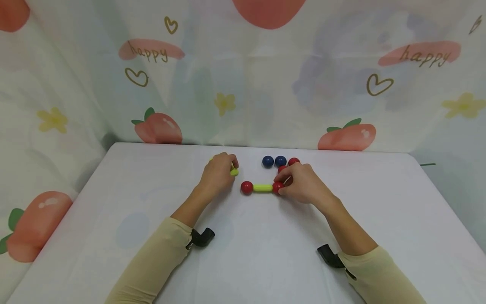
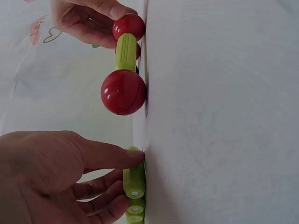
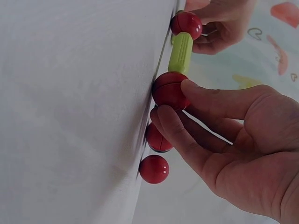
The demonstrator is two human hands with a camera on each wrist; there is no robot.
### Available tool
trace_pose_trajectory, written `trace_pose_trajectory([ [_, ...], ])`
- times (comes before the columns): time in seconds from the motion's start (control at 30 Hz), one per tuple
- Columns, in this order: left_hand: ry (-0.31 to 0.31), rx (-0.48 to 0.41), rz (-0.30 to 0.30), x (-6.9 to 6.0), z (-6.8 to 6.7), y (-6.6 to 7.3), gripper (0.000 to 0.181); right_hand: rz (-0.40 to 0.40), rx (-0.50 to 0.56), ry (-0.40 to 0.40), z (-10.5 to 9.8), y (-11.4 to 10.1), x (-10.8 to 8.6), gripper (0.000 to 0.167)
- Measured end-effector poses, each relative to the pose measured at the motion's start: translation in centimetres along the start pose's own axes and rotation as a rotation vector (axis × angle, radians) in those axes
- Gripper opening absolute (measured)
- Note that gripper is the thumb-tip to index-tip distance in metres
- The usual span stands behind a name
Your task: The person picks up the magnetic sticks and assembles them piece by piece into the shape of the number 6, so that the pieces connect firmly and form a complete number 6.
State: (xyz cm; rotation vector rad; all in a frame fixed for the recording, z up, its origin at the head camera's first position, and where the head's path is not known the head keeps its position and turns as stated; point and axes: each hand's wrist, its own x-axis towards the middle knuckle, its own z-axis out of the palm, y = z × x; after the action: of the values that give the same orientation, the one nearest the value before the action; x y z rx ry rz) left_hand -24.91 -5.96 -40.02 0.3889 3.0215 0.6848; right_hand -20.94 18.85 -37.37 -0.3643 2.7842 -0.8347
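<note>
Patterned cloth (image 1: pixel 262 76) behind a white counter (image 1: pixel 258 253), a red-and-green piece (image 1: pixel 263 188) lying crosswise

At left, the left hand (image 1: pixel 218 171) pinches a green rod (image 2: pixel 134 179) between thumb and fingers, its pale-dotted end facing the left wrist camera; more green rods (image 2: pixel 135 208) lie just beside it. In the middle, the piece rests on the counter, its long axis running left to right: a ball, a rod, a ball in line. Behind it sit two dark blue balls (image 1: pixel 274 161). The right hand (image 1: pixel 301 183) pinches the piece's right-hand ball between thumb and fingers; beyond that hand lie two loose red balls (image 1: pixel 294 161), one partly hidden

The cloth reads "happy" in brown script at left, and again at right, over coral strokes

The balls are round, smooth and glossy, with a seam visible on some; the piece's rod is grooved lengthwise, the counter top white and matte
</note>
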Motion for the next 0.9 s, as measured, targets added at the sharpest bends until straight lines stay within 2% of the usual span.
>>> trace_pose_trajectory([
  [0.4,-0.023,0.007,-0.01,-0.3,-0.4,0.3,0.02,0.006,-0.005,-0.004,-0.1,-0.1,0.0,0.028],
  [0.63,-0.011,-0.044,-0.009,-1.2,-1.0,0.2,0.015,0.001,-0.006,-0.005,-0.1,-0.1,0.1,0.028],
  [0.9,-0.064,-0.085,-0.063,-2.6,-1.3,0.2,0.016,0.002,0.0,-0.01,0.0,-0.1,0.0,0.029],
])
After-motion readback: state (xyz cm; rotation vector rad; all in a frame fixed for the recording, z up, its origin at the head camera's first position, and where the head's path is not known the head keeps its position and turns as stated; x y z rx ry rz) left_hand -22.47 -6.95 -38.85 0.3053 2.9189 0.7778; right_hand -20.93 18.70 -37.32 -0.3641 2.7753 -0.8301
